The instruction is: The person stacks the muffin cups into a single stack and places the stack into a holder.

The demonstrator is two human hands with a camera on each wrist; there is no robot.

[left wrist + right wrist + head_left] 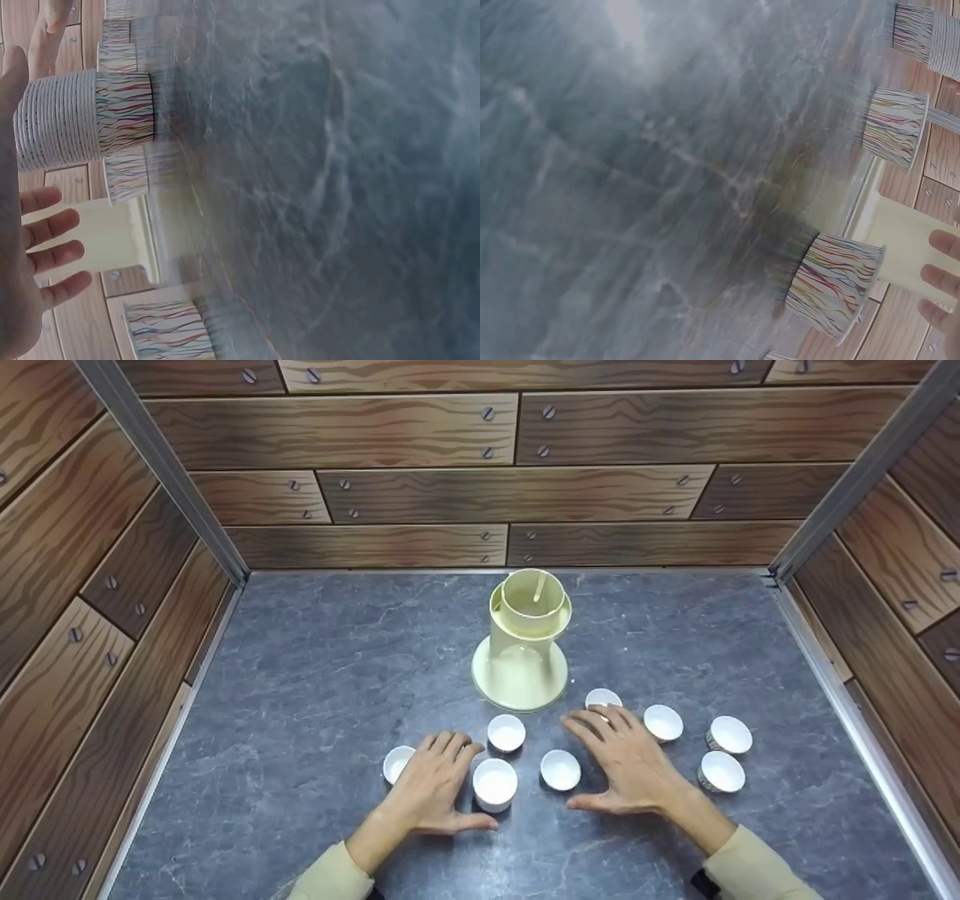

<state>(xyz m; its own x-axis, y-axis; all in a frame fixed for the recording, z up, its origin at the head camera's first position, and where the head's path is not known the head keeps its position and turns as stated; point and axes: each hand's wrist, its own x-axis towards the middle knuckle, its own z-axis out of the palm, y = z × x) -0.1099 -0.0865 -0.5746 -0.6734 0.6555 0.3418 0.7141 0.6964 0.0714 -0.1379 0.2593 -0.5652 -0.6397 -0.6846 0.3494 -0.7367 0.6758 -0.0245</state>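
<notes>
My left hand (429,786), fingers spread and thumb out, is beside a stack of nested paper cups (495,786). In the left wrist view that stack (124,112) shows many white rims above a side with coloured wavy lines. A single cup (397,763) is partly hidden behind the left hand, and another cup (507,733) stands just beyond the stack. My right hand (634,765) is also spread and holds nothing. One cup (560,770) stands left of its palm, and its fingertips overlap a farther cup (601,697).
A pale yellow-green cylindrical stand (521,660) with a wide round base and open top rises beyond the cups. Further right are a cup (663,723) and two more cups (722,772) close together. Wood-patterned walls (420,495) enclose the dark marbled table (337,660).
</notes>
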